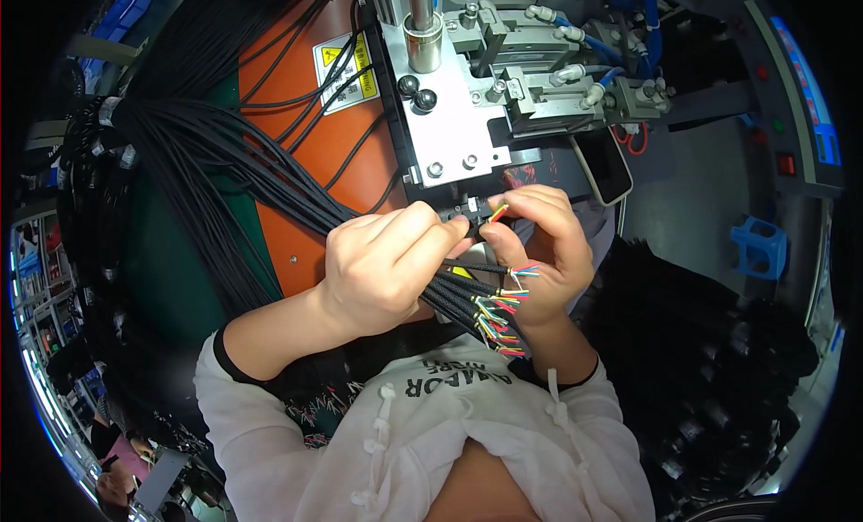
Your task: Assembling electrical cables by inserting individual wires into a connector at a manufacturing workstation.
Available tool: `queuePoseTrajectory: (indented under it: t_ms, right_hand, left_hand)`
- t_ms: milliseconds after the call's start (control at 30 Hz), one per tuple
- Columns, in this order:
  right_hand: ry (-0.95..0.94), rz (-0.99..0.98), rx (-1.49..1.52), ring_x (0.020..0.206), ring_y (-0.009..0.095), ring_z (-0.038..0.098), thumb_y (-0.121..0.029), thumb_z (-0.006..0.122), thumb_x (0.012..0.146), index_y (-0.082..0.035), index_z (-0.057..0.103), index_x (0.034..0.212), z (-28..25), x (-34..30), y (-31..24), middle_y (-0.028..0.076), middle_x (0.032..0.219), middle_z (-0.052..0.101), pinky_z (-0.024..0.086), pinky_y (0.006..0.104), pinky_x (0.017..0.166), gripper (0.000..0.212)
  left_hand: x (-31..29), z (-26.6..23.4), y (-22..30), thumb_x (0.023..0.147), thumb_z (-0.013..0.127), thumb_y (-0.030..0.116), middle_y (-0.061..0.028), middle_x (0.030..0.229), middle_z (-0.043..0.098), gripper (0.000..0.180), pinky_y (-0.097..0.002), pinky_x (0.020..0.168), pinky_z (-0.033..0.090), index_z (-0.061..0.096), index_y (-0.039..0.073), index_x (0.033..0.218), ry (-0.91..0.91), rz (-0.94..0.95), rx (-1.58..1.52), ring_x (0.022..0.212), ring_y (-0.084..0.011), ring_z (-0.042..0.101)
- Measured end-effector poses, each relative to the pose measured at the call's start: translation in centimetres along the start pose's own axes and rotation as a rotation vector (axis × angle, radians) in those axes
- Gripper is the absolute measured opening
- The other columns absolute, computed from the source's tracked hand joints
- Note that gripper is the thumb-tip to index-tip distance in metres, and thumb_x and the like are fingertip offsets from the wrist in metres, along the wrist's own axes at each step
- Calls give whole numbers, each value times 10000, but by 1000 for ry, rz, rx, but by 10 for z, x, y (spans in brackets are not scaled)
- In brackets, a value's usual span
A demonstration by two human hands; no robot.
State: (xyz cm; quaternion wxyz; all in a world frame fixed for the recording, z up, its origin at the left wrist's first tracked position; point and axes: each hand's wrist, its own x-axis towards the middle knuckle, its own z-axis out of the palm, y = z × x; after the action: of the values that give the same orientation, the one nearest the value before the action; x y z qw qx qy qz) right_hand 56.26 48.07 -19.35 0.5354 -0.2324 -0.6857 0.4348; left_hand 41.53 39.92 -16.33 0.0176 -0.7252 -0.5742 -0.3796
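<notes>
My left hand [382, 266] is closed in a pinch beside a small black block [469, 207] at the front of a metal machine head. Its fingertips grip what looks like a black cable end, mostly hidden by the fingers. Thumb and forefinger of my right hand [547, 239] pinch short red and yellow wires [499, 213] at that block. Under both hands lies a bundle of black sheathed cables [454, 305]. Their stripped ends fan out in red, blue, white, yellow and green wires [494, 322] below my right palm.
Clamps and blue air hoses [616, 59] crowd the machine's right. More black cables [216, 127] drape over the orange surface [301, 194] at left. A phone [602, 167] lies right of the machine. Black cable heaps [701, 369] and a blue stool [760, 246] stand at right.
</notes>
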Motion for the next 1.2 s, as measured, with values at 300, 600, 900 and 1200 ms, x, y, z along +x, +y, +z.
queuePoseTrajectory:
  t_ms: [300, 600, 900, 1200]
  right_hand:
    - [-275, 215, 122, 793, 190, 589, -14, 749, 762, 22, 658, 869, -12, 0, -5, 98, 852, 646, 466, 301, 738, 145]
    - [-208, -141, -289, 774, 174, 574, -25, 743, 753, -4, 623, 773, -16, 10, -5, 87, 798, 628, 443, 278, 710, 124]
    - [-450, 809, 362, 810, 119, 502, -29, 665, 807, -16, 561, 829, -37, 15, -4, 45, 860, 546, 395, 242, 737, 108]
    - [-501, 676, 227, 798, 112, 498, -8, 670, 796, -3, 568, 826, -37, 15, 6, 40, 845, 548, 391, 243, 736, 107]
  left_hand:
    - [-1, 0, 0, 704, 692, 119, -31, 672, 462, 172, -281, 429, 399, 630, 29, 836, 0, 16, 6, 533, -150, 525]
    - [2, -6, 6, 665, 651, 106, -16, 721, 482, 155, -268, 441, 397, 615, 55, 807, -124, 36, 129, 576, -130, 525]
    - [-4, 5, -1, 683, 687, 92, -14, 696, 527, 178, -274, 440, 402, 668, 30, 849, -75, 79, 90, 555, -137, 515]
    - [-5, 6, 0, 684, 675, 111, -5, 706, 538, 272, -255, 430, 382, 709, 68, 951, -140, 106, 128, 554, -122, 502]
